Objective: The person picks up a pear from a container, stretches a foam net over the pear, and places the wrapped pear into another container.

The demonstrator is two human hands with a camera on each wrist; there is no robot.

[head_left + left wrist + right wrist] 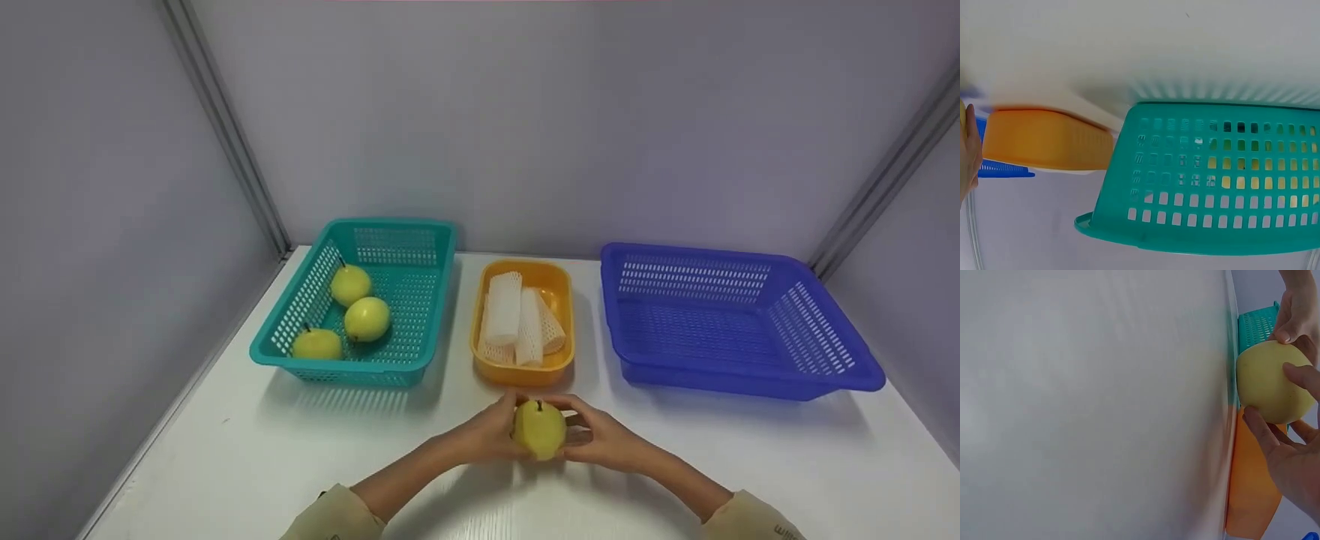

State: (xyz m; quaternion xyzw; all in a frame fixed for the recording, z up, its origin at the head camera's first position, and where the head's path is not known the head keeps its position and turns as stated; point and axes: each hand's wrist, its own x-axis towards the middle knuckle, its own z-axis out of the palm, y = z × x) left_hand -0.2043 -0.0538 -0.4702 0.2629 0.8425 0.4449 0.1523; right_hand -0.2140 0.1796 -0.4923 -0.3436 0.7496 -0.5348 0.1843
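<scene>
A yellow pear [540, 429], stem upward, is held between both hands in front of the orange basin [524, 375]. My left hand [491, 431] grips its left side, and its thumb presses the skin in the right wrist view. From the other side my right hand [606, 442] holds the same pear, thumb and fingers spread round it. The right wrist view shows the pear [1272, 382] bare-skinned. White foam net sleeves [504, 307] lie in the basin. In the left wrist view only part of the left hand [968, 152] shows at the edge.
A teal basket [420, 367] at the left holds three more pears [367, 319]. To the right stands a blue basket [697, 375] with nothing in it. Grey panels [525, 127] enclose the white table [247, 465] at the back and sides.
</scene>
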